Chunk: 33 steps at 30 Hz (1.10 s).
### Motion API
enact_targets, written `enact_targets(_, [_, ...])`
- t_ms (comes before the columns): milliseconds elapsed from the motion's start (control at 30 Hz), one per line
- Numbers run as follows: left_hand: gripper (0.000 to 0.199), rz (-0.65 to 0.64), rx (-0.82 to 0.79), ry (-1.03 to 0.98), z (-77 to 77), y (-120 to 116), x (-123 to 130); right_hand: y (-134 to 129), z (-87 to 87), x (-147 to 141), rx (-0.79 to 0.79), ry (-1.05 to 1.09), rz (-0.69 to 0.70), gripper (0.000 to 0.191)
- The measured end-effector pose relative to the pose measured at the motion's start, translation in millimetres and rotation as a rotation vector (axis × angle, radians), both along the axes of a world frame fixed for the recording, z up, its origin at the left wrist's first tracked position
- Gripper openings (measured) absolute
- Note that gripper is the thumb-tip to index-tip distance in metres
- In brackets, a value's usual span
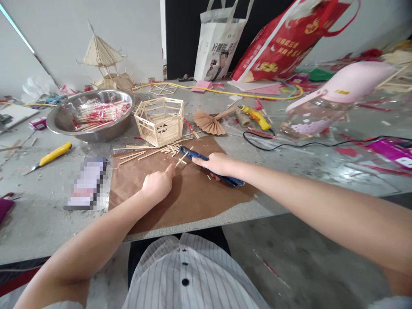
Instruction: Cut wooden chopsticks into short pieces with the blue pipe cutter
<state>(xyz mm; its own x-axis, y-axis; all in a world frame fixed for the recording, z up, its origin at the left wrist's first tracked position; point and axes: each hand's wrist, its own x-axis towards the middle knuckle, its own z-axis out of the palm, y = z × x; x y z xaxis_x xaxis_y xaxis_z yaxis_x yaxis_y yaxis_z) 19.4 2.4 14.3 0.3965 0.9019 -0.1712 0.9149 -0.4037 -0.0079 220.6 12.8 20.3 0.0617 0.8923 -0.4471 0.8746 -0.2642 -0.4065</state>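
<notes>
My left hand is closed, pinching a thin wooden stick between thumb and forefinger. The far end of that stick meets the head of a blue hand cutter. My right hand is wrapped round the cutter's handles, its head pointing left and away from me. Whether the jaws touch the stick I cannot tell. Short cut sticks and longer ones lie in a loose pile just beyond, on a brown sheet. Behind the pile stands a hexagonal frame of wooden sticks.
A steel bowl of wrapped sticks, a yellow craft knife and a phone lie left. Beyond are a stick pavilion, a paper fan, a yellow glue gun with black cable, and a pink-lidded bottle.
</notes>
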Motion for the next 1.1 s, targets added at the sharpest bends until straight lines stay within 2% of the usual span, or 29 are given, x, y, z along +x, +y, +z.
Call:
enact_targets(300, [0.041,-0.007,0.033,-0.027,-4.5,2.8,-2.3,-3.5,-12.5,-2.5,0.112,-0.08,-0.011,0.075])
enact_targets(433, [0.04,0.014,0.014,-0.072,-4.2,4.2,-4.1,-0.2,-12.3,4.1,0.032,0.103,-0.053,0.065])
enact_targets(567, [0.039,0.04,0.032,-0.115,-6.4,6.6,-7.4,-0.5,-7.0,11.8,-0.102,0.426,-0.158,0.036])
enact_targets(667, [0.038,0.005,0.022,-0.133,-8.5,8.5,-8.8,-3.6,-2.4,12.4,-0.132,0.52,-0.204,0.018])
enact_targets(833, [0.037,-0.001,0.021,-0.118,-9.0,10.4,-9.2,-7.1,6.5,7.1,-0.099,0.488,-0.186,0.01])
enact_targets(1100, [0.036,-0.047,0.09,-0.138,-3.5,8.7,-13.5,-6.8,20.9,3.8,-0.11,0.362,-0.059,0.013])
